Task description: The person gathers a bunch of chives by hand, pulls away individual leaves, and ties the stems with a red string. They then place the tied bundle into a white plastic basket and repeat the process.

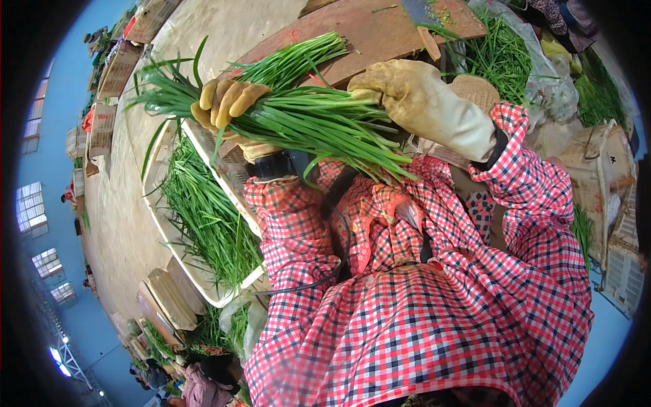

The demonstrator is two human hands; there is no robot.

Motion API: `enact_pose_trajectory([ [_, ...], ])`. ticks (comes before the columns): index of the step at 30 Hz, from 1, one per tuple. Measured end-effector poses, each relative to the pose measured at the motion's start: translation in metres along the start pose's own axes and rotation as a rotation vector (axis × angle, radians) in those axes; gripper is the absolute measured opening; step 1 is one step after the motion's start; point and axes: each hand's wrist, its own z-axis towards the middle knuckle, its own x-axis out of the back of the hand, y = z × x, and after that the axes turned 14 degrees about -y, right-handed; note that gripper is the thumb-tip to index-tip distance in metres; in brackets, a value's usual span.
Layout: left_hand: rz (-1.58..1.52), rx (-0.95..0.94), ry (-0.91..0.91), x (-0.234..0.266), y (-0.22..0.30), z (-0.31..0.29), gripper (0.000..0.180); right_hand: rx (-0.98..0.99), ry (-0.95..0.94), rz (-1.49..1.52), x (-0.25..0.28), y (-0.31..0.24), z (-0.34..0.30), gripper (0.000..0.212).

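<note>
In my gloved left hand (227,105) is a thick bunch of garlic chives (305,122). Its fingers wrap round the bunch, with leaves sticking out on both sides. My right hand (420,98), also in a tan glove, is closed with its fingertips at the upper right edge of the same bunch, seeming to pinch some stalks; the fingertips partly hide them. Just beyond, a second bunch of garlic chives (295,62) with a red tie lies on a brown board (380,41).
To my left stands a white crate (224,180) of loose chives (207,210). More loose greens (498,57) lie beside clear plastic (553,81) at the far right. Wooden crates (597,159) stand at the right. Cardboard pieces (166,298) rest at the lower left.
</note>
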Motion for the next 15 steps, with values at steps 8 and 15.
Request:
enact_pose_trajectory([
  [8,0.041,-0.091,0.065,0.0,0.001,-0.009,0.013,-0.052,-0.004,-0.095,-0.011,-0.016,-0.013,0.022],
  [15,0.256,-0.156,0.187,0.022,0.022,-0.021,0.017,-0.128,-0.228,0.33,-0.002,-0.005,-0.022,0.026],
])
